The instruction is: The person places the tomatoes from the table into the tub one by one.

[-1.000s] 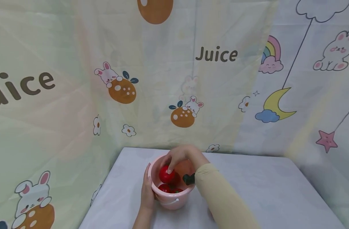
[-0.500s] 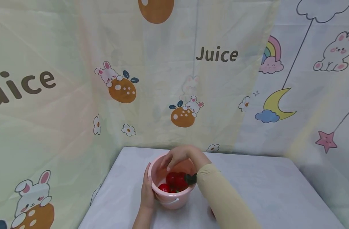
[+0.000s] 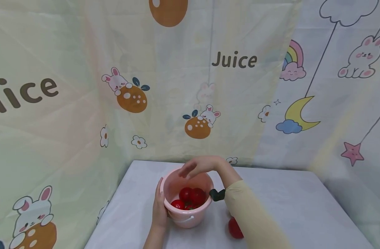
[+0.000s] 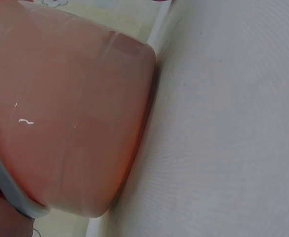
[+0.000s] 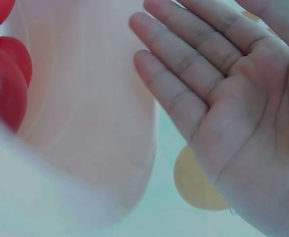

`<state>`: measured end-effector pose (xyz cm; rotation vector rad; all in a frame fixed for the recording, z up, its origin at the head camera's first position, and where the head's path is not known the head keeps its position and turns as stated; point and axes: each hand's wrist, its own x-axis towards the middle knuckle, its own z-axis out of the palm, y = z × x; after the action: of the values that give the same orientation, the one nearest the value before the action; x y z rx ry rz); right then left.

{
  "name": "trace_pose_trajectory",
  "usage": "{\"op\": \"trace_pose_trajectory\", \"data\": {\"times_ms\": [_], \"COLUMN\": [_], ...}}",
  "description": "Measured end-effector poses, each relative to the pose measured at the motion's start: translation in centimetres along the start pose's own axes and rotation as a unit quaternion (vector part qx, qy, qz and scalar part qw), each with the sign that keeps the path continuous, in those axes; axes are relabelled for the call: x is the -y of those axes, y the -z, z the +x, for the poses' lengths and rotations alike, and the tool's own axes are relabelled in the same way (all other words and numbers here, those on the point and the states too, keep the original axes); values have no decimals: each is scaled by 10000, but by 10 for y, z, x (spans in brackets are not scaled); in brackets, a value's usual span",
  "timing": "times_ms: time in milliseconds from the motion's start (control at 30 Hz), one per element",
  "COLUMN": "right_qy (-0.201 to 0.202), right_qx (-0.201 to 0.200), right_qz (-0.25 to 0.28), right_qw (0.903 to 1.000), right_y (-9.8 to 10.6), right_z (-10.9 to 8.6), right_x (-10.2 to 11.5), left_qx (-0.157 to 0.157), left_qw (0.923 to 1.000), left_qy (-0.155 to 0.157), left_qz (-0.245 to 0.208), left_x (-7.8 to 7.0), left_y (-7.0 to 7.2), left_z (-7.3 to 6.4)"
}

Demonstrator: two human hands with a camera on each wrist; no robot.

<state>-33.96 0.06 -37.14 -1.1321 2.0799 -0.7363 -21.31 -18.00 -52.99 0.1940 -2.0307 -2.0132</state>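
A pink bucket [image 3: 190, 218] with a pale handle stands upright on the table. Several round red tomatoes [image 3: 197, 197] lie inside it, one showing a bit of green. Against the bucket's left side, my left hand [image 3: 160, 211] holds it, the fingers reaching along the wall. In the left wrist view, part of that hand [image 4: 8, 217] shows beside the handle. Over the bucket's far rim hovers my right hand [image 3: 200, 166], holding nothing. The right wrist view shows its palm [image 5: 253, 108] with fingers extended, apart from the tomatoes.
Another red round item [image 3: 235, 228] lies on the white table [image 3: 286, 207], partly hidden by my right sleeve [image 3: 255, 218]. A dark green device [image 3: 217, 194] sits at the right wrist. Printed cloth walls [image 3: 165, 86] rise behind and to the left.
My right hand has let go of a tomato inside the bucket, then lifted and drawn back to the right. More of the red item on the table shows. The left hand stays on the bucket.
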Motion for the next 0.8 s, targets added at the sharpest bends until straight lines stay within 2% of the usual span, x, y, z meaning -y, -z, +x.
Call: {"op": "trace_pose_trajectory", "data": {"times_ms": [233, 433, 667, 800], "right_qy": [240, 216, 179, 249], "right_qx": [-604, -1082, -1855, -2126], "right_qz": [388, 587, 1032, 1069], "right_qw": [9971, 9922, 9770, 9710], "right_y": [5, 2, -5, -11], "right_z": [-24, -47, -80, -98], "right_x": [-22, -36, -51, -65], "left_qx": [44, 23, -30, -15], "left_qw": [10000, 10000, 10000, 9999], "left_qy": [-59, -68, -31, -2], "left_qz": [-14, -29, -71, -118], "left_x": [1, 1, 1, 0], "left_y": [0, 0, -1, -1], "left_z": [1, 1, 2, 2]}}
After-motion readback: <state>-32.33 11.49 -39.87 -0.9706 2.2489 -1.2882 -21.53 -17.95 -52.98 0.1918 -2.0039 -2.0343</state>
